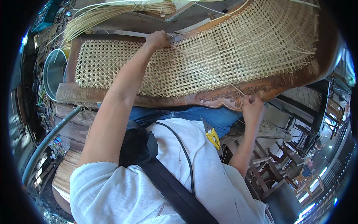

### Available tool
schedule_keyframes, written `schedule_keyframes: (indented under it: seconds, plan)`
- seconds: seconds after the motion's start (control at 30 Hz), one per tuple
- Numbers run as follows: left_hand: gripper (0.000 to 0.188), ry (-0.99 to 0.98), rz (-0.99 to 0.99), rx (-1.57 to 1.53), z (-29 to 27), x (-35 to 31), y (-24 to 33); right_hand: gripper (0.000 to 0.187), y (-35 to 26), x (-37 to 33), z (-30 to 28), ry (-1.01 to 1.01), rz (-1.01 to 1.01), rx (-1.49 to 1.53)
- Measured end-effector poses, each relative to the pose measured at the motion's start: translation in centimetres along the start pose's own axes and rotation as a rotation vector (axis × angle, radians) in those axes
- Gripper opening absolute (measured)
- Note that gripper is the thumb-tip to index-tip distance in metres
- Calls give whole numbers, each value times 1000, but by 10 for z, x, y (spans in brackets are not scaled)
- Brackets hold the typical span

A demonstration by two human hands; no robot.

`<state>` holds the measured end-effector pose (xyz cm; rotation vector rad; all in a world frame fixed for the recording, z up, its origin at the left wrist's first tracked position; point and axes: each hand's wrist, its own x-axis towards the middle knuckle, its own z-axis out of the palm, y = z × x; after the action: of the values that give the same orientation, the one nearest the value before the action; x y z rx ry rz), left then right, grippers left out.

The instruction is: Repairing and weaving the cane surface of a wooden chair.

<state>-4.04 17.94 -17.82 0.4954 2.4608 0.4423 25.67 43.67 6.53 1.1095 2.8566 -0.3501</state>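
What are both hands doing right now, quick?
Left hand: closed, at the far edge of the brown carved wooden frame; contents cannot be told.
Right hand: closed, pinching a thin pale cane strand.

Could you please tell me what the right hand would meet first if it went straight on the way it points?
The right hand would most likely meet the carved wooden rail just ahead of it, though the depth between them is hard to judge.

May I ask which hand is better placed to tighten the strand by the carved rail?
Probably the right hand: beside the carved rail, it apparently pinches the strand; the left hand is at the far rail.
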Motion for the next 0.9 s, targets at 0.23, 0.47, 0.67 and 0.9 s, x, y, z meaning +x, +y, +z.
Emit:
schedule_keyframes:
  seconds: [0.23,0.47,0.67,0.9]
  plan:
    - [43,-183,-31,-97,6,33,-13,20,26,-14,-26,-12,180,33]
    - [42,-168,-77,-87,-1,34,-19,19,25,-9,-18,11,187,91]
    - [42,-141,-52,-113,-1,33,-20,17,23,-6,-14,33,173,119]
    - [49,-289,-102,-115,-11,28,-15,17,12,-9,-15,51,139,174]
